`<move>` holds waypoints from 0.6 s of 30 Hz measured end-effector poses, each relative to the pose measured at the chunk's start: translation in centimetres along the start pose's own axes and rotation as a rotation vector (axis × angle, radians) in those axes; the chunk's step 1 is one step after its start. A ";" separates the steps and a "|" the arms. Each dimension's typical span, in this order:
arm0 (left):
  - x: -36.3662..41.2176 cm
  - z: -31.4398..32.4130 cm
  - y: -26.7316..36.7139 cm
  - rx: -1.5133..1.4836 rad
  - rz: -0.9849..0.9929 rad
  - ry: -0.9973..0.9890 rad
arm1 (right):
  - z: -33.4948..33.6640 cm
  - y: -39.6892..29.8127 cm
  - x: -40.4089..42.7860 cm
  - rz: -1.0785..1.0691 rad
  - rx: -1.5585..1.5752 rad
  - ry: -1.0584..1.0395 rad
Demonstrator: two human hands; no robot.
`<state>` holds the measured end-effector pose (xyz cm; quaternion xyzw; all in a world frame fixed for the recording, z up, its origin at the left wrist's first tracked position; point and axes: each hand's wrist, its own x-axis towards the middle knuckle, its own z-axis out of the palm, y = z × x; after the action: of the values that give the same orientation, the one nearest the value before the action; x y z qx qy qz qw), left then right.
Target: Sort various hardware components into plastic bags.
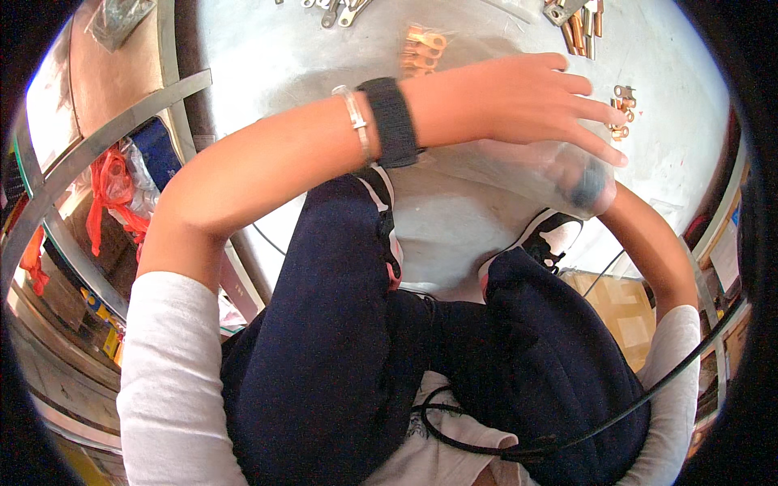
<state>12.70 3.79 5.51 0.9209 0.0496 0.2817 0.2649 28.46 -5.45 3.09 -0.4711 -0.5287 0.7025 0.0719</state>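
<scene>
My left hand (535, 100) stretches across to the right with its fingers spread and nothing held in them. A black wristband (389, 121) and a pale bracelet are on that arm. Below it, my right hand (516, 150) is blurred and partly covered by clear plastic film or a bag (516, 185), which also overlaps its dark wristband. Its fingers are hidden, so their grip does not show. Copper cable lugs (423, 48) lie beyond my left wrist, seemingly in clear plastic. A few smaller lugs (623, 112) lie just past my left fingertips.
More lugs, copper and silver-coloured, lie at the top right (580, 27) and top left (340, 12) of the pale grey surface (261, 54). A metal frame (121, 121) with red plastic bags (112, 182) stands at left. A cardboard box (614, 304) sits at right. A black cable (608, 419) crosses my lap.
</scene>
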 end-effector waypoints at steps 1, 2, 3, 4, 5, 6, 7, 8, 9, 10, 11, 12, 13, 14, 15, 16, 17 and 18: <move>0.7 -0.2 0.1 -0.019 0.020 -0.008 | -0.1 -0.3 -0.3 0.008 0.061 -0.012; 1.3 -0.4 0.1 -0.016 0.019 -0.011 | -0.3 -0.8 -0.6 0.013 0.120 -0.027; 1.7 -0.2 -0.3 0.082 0.074 -0.053 | -0.3 -1.1 -0.9 0.024 0.173 -0.034; 2.1 -0.1 -0.5 0.179 0.129 -0.094 | -0.5 -1.4 -1.3 0.040 0.240 -0.044; 2.4 0.1 -0.6 0.181 0.130 -0.095 | -0.5 -1.6 -1.5 0.048 0.290 -0.054; 2.9 0.5 -0.6 0.245 0.151 -0.077 | -0.5 -1.7 -1.8 0.064 0.340 -0.058; 3.2 0.7 -0.7 0.308 0.172 -0.057 | -0.5 -1.8 -1.9 0.075 0.390 -0.066; 3.4 0.9 -0.9 0.306 0.175 -0.053 | -0.4 -1.9 -1.9 0.080 0.436 -0.074; 3.4 0.9 -1.0 0.286 0.188 -0.026 | -0.1 -1.8 -1.4 0.080 0.485 -0.087; 3.5 0.9 -1.1 0.265 0.202 0.002 | 0.3 -1.8 -1.0 0.079 0.529 -0.099; 3.6 0.9 -1.0 0.264 0.201 0.000 | 0.8 -1.8 -0.5 0.081 0.579 -0.114; 3.8 0.8 -0.9 0.250 0.173 0.014 | 1.2 -1.8 0.1 0.082 0.619 -0.126; 3.9 0.6 -0.9 0.234 0.145 0.029 | 1.6 -1.9 0.7 0.084 0.658 -0.137; 4.0 0.3 -1.1 0.235 0.144 0.027 | 1.9 -1.9 1.1 0.086 0.691 -0.145; 4.1 0.1 -1.3 0.224 0.154 0.060 | 2.0 -2.0 1.3 0.092 0.717 -0.145; 4.2 -0.1 -1.4 0.212 0.164 0.092 | 2.0 -1.9 1.5 0.098 0.746 -0.143; 4.2 -0.2 -1.4 0.211 0.164 0.094 | 2.1 -1.9 1.6 0.105 0.766 -0.142; 4.2 -0.2 -1.3 0.204 0.169 0.095 | 2.1 -1.8 1.7 0.112 0.787 -0.142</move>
<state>16.17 6.02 6.99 0.9295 0.0125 0.3400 0.1426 25.32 -5.08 3.53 -0.3861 -0.1962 0.8849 0.1716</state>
